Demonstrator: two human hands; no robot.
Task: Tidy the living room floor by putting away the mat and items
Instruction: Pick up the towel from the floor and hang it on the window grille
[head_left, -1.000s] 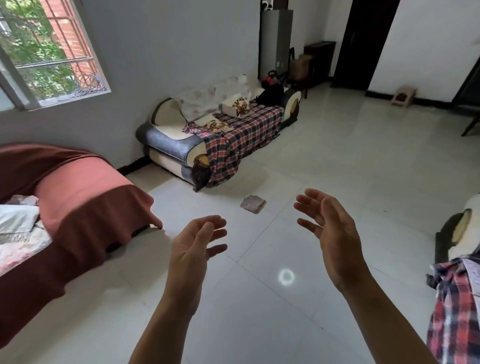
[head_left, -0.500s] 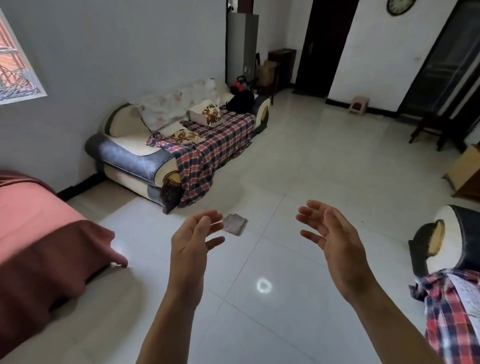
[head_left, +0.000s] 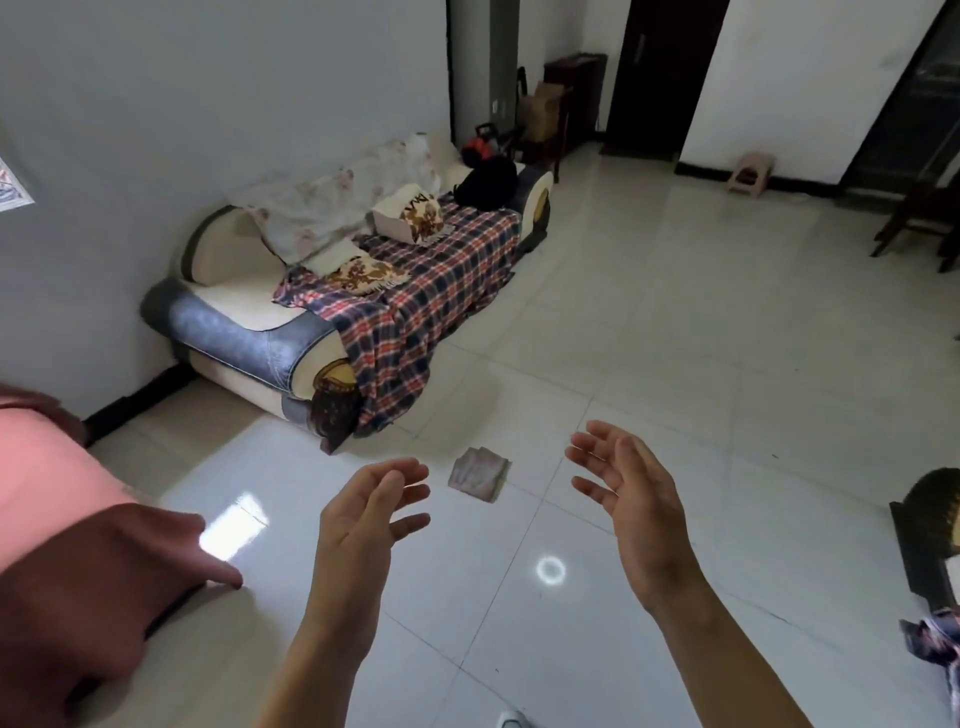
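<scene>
The left hand (head_left: 363, 519) and right hand (head_left: 634, 509) are raised and empty, fingers spread and loosely bent, palms turned toward each other; ahead of them and showing in the gap between them, the small folded cloth (head_left: 479, 474) lies flat on the floor (head_left: 675, 364), just out from the near armrest of the sofa (head_left: 249, 332); it sits closer to the left fingertips, so that hand looks nearer; pale grey-pink, limp, near-square, askew to the tile seams, with no clear long axis.
</scene>
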